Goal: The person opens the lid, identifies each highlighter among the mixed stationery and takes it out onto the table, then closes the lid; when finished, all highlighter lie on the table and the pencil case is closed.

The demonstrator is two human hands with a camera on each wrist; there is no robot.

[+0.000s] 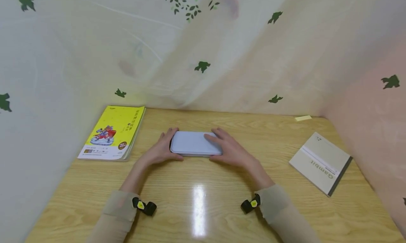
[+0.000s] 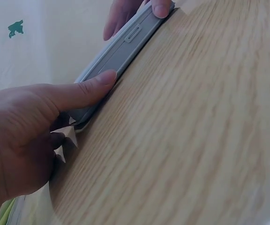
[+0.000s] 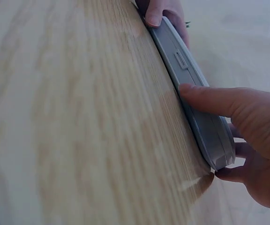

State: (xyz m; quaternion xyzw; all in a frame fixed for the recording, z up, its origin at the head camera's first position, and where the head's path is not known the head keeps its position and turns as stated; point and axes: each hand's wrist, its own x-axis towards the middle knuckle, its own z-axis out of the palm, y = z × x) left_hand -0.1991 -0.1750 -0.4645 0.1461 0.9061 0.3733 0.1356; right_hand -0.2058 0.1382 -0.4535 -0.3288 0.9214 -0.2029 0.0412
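Observation:
A pale blue, flat case with rounded corners (image 1: pixel 193 143) lies lengthwise across the wooden table. My left hand (image 1: pixel 162 149) grips its left end, thumb along the near side and fingers round the end and far side. At the other end my right hand (image 1: pixel 233 148) holds it, with one finger over the top and the thumb at the near edge. In the left wrist view, the case's grey side (image 2: pixel 121 54) has a small rectangular tab, and the left thumb presses below it. The right wrist view shows the right thumb pressed on the same side (image 3: pixel 191 77), low over the tabletop.
On the left lies a yellow book (image 1: pixel 115 130) with a cartoon figure on its cover. A beige book marked Gambit (image 1: pixel 318 162) lies turned at an angle on the right. A pale yellow strip (image 1: pixel 303 118) is near the back edge, before a patterned curtain (image 1: pixel 177 77).

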